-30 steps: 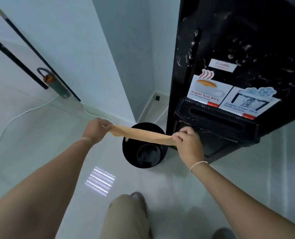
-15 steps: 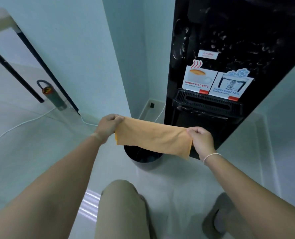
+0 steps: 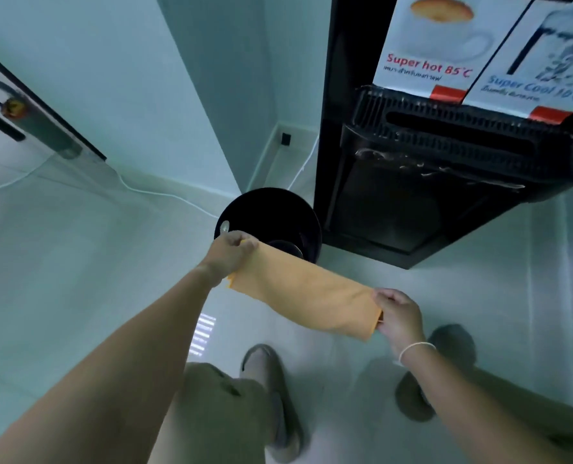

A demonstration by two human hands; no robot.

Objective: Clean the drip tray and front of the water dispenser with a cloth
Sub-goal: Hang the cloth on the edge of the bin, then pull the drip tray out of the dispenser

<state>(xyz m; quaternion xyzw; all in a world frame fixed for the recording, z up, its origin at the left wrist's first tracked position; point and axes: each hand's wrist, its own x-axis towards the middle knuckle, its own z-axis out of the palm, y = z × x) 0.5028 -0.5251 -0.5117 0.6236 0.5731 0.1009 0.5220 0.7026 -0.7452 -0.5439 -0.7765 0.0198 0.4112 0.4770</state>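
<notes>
An orange cloth (image 3: 308, 293) is stretched between both hands, low over the floor. My left hand (image 3: 230, 252) pinches its left end and my right hand (image 3: 397, 314) grips its right end. The black water dispenser (image 3: 345, 95) stands at the upper right, with hot and cool stickers on its front. Its slotted black drip tray (image 3: 462, 128) juts out below the stickers, with pale streaks on the ledge under it. The cloth hangs well below and in front of the tray, touching neither it nor the dispenser front.
A round black bin (image 3: 268, 219) sits on the floor left of the dispenser, just behind my left hand. A white cable (image 3: 164, 195) runs along the wall base. A dark-framed glass door (image 3: 44, 105) is at the left. My feet and one knee show at the bottom.
The view has moved closer to the dispenser. The cloth, spread wide half a second ago, is now lower and folded narrower, with my right hand drawn down and away from the tray.
</notes>
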